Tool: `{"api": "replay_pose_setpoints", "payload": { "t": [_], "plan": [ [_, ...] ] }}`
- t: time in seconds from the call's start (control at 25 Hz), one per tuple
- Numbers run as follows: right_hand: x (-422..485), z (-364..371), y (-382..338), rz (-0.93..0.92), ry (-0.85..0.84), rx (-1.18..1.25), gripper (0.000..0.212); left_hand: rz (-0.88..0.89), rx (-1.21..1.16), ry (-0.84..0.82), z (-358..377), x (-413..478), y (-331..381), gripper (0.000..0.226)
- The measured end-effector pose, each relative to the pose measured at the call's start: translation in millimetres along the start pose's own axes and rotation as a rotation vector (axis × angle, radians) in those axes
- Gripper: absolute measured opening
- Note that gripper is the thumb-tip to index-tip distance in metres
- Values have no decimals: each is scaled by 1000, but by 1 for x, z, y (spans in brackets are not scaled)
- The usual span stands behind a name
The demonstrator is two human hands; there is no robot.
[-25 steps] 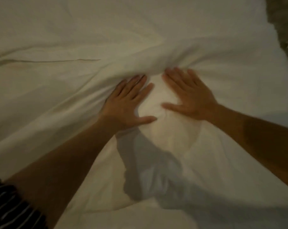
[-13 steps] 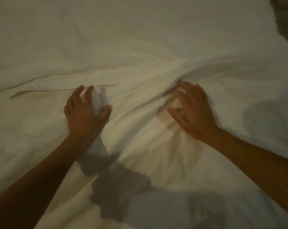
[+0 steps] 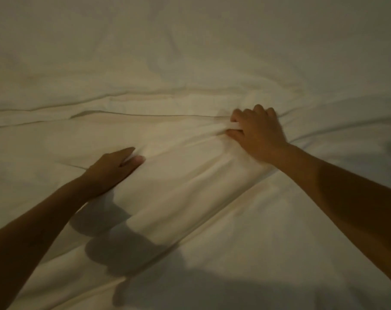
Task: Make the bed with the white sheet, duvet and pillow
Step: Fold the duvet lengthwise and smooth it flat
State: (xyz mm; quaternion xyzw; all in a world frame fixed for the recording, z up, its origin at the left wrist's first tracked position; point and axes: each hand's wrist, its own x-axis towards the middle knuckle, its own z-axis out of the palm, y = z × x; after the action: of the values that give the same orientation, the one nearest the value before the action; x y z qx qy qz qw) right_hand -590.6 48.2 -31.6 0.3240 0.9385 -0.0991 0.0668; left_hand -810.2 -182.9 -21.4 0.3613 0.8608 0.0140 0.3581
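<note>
We have both hands on the white duvet (image 3: pixel 212 198), which spreads over the bed in every direction around us and fills the whole view. Our right hand (image 3: pixel 260 135) is closed on a bunch of the cloth, fingers curled over and thumb pressing from below, so folds radiate away from it. Our left hand (image 3: pixel 110 170), nearer to us and well apart from the right, pinches a smaller fold between thumb and fingers.

We judge the cloth to be soft, light and limp: it creases at once where we grip and holds no shape of its own. A thick ridge (image 3: pixel 179 193) runs between our hands, so there seems to be padding inside. It will not slip much, but it drags and bunches, so we would take hold by gathered handfuls or along the long seam (image 3: pixel 145 116) just beyond our hands, pulling evenly with both.

We see no containers here, and no pillow either; whether a separate sheet lies beneath we cannot tell.
</note>
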Motion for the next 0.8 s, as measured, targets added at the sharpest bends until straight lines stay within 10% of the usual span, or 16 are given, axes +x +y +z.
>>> {"api": "replay_pose_setpoints", "payload": {
  "t": [0.24, 0.44, 0.56, 0.8],
  "plan": [
    [41, -39, -13, 175, 287, 67, 28, 126, 339, 733, -76, 52, 36, 31],
    [34, -9, -35, 367, 280, -12, 41, 91, 370, 710, -41, 71, 27, 31],
    [4, 11, -72, 190, 431, 71, 61, 182, 369, 793, -16, 51, -6, 42],
    [-24, 21, -103, 54, 191, 95, 53, 247, 397, 733, -8, -4, -53, 58]
  ]
}}
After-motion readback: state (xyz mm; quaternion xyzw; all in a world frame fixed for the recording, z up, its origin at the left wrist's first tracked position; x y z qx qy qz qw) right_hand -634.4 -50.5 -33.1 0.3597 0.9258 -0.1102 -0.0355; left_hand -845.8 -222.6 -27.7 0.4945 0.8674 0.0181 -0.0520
